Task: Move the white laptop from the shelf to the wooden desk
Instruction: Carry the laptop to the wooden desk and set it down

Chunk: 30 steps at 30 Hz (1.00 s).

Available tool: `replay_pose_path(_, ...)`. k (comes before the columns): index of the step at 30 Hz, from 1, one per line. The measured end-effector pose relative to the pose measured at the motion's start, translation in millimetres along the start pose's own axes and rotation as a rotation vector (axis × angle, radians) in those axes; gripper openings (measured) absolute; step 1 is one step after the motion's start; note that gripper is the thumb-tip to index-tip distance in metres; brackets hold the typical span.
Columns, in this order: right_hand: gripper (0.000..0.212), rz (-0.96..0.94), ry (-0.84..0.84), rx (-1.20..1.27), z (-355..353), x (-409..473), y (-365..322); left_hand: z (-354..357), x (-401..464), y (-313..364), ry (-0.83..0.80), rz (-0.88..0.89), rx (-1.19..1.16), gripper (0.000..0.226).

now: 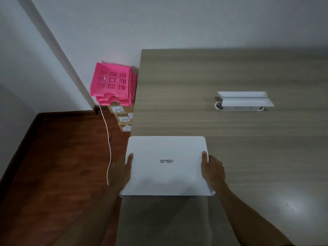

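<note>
Both hands grip the closed white laptop (166, 166) by its side edges. My left hand (120, 173) wraps the left edge, thumb flat on the lid and fingers hidden beneath. My right hand (213, 170) does the same on the right edge, thumb on top. Each hand is closed only as far as the thin body of the machine allows, a flat pinch rather than a fist.

White and shut, the laptop has its logo facing up and reading upside down to me. It sits at the near left corner of the wooden surface (230, 148), and its left edge juts slightly past the surface's side, over the dark red floor (53, 166). A shadow lies under its near edge, so I judge it is slightly raised or just arriving, though I cannot tell whether it already rests.

To finish well, I should keep it level, shift it a little to the right so the whole base is supported, lower it gently, then slide my fingers out sideways without dragging it.

Further back on the surface, well apart, lies a white cable tray (244, 101). Beside the surface, pink baskets (111, 82) sit stacked on cardboard boxes (122, 118), and a white cord (108, 139) trails down across the floor.
</note>
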State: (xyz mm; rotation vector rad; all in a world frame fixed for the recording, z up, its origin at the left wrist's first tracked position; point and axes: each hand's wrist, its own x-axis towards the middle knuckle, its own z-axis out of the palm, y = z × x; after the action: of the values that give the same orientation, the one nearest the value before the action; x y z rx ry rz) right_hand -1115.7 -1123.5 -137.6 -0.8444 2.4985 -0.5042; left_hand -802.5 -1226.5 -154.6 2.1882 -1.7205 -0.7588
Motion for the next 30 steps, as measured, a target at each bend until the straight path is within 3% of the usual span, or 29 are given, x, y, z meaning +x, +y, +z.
replay_pose_path(4, 0.09, -0.041, 0.006, -0.055, 10.3, 15.9, -6.2, 22.2, 28.6, -18.1, 0.041, 0.033, 0.032, 0.094)
replay_pose_path(10, 0.079, -0.1, 0.005, -0.161, 14.0, 25.7, -12.9, 29.2, 39.7, -22.9, 0.06, 0.057, 0.079, 0.091)
replay_pose_path(22, 0.077, -0.103, 0.036, -0.2, 13.3, 28.7, -5.5, 30.6, 36.7, -19.6, 0.034, 0.102, 0.161, 0.089)
replay_pose_path(26, 0.073, -0.09, 0.001, -0.215, 12.1, 32.1, -0.5, 10.6, 22.4, -1.8, -0.01, 0.074, 0.136, 0.07)
replay_pose_path(30, 0.057, -0.071, -0.049, -0.176, 5.1, 33.1, -3.9, 11.4, 20.4, -2.2, 0.042, 0.102, 0.094, 0.098)
